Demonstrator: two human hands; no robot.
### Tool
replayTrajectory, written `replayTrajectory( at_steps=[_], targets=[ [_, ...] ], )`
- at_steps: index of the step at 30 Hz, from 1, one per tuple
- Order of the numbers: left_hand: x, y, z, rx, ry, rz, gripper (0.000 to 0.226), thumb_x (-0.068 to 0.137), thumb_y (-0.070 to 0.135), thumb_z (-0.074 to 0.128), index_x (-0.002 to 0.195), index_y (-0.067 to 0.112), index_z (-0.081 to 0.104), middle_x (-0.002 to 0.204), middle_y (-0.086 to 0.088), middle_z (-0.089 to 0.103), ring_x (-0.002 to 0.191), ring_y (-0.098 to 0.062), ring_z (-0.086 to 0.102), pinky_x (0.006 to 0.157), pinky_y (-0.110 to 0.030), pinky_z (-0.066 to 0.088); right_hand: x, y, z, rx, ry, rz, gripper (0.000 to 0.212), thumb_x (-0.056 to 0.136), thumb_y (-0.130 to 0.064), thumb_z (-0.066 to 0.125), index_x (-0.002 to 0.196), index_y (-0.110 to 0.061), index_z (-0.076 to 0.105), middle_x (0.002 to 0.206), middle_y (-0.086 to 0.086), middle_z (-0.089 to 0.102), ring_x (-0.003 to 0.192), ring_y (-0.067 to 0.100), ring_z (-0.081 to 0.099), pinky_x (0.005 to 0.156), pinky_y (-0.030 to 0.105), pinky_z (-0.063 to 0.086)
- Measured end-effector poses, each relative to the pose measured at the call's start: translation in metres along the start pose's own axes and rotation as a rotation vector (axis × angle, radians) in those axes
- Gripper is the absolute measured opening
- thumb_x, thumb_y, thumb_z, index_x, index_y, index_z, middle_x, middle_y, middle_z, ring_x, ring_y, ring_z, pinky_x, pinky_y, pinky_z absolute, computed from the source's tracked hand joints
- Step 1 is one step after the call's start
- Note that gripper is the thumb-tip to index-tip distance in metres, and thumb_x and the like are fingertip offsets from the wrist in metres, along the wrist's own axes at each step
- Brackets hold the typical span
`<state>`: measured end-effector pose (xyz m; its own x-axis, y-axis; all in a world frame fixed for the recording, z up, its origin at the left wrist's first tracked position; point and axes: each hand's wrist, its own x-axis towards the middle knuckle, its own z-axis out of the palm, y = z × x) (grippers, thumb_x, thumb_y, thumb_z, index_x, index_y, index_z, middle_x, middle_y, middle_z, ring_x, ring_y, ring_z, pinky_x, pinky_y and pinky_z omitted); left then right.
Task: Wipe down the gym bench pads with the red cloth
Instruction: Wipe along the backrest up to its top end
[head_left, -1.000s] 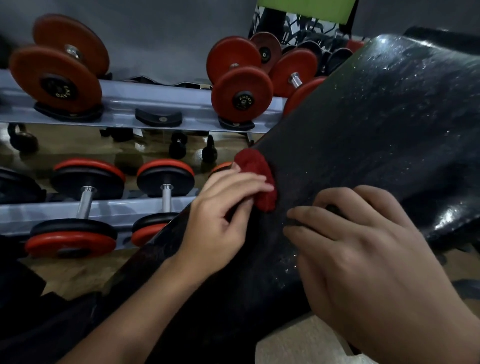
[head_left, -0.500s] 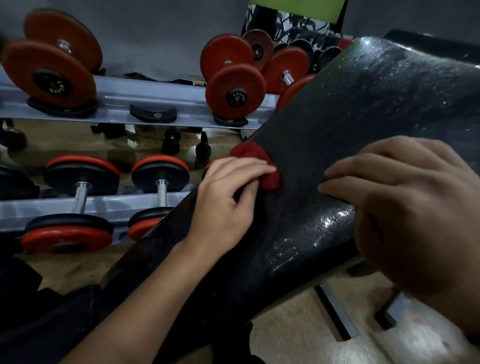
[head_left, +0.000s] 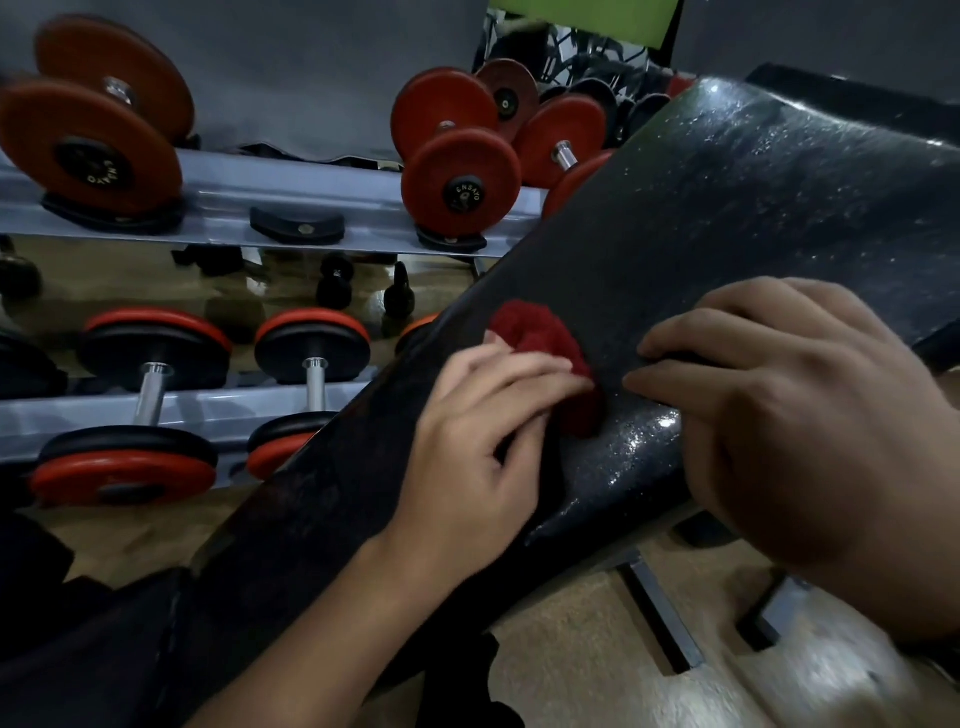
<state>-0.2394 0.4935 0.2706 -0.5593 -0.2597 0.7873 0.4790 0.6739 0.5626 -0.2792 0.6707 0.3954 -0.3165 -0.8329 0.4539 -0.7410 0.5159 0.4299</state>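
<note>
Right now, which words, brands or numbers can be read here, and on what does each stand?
"ENSAYO": black hub of the red round dumbbell on the upper grey rack, middle.
"ENSAYO", tilted and fainter: black hub of the large red dumbbell at far left.
Hub of the dark red dumbbell behind: too small to read.

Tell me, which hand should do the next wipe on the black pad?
Probably the left hand: its fingers hold the red cloth against the pad. The right hand only rests bare on the pad.
</note>
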Motion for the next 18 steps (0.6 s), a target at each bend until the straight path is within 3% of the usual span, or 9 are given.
replayTrajectory(
  at_steps=[5, 14, 18],
  targets=[
    [0.007, -0.013, -0.006, 0.065, 0.03, -0.025, 0.028, 0.093, -0.003, 0.064, 0.108, 0.014, 0.079, 0.114, 0.002, 0.074, 0.11, -0.02, 0.063, 0.105, -0.038, 0.046, -0.001, 0.002, 0.0, 0.017, 0.011, -0.026, 0.033, 0.077, -0.005, 0.049, 0.083, -0.019, 0.078, 0.1, 0.0, 0.074, 0.098, 0.033, 0.065, 0.086, 0.049, 0.051],
    [-0.013, -0.003, -0.011, 0.052, 0.008, -0.006, 0.025, 0.093, -0.003, 0.066, 0.105, 0.013, 0.08, 0.113, 0.001, 0.074, 0.108, -0.026, 0.065, 0.106, -0.041, 0.046, -0.006, 0.011, 0.001, 0.11, 0.023, -0.05, 0.045, 0.084, -0.008, 0.036, 0.091, -0.016, 0.08, 0.107, 0.001, 0.077, 0.105, 0.03, 0.068, 0.091, 0.047, 0.054],
    [-0.005, 0.018, 0.005, 0.068, 0.038, -0.015, 0.027, 0.092, -0.006, 0.067, 0.107, 0.012, 0.08, 0.115, 0.002, 0.074, 0.111, -0.024, 0.064, 0.108, -0.035, 0.044, -0.005, 0.012, -0.002, 0.131, 0.013, -0.069, 0.046, 0.083, -0.01, 0.034, 0.09, -0.016, 0.08, 0.107, -0.001, 0.077, 0.104, 0.029, 0.069, 0.09, 0.047, 0.055]
  ],
)
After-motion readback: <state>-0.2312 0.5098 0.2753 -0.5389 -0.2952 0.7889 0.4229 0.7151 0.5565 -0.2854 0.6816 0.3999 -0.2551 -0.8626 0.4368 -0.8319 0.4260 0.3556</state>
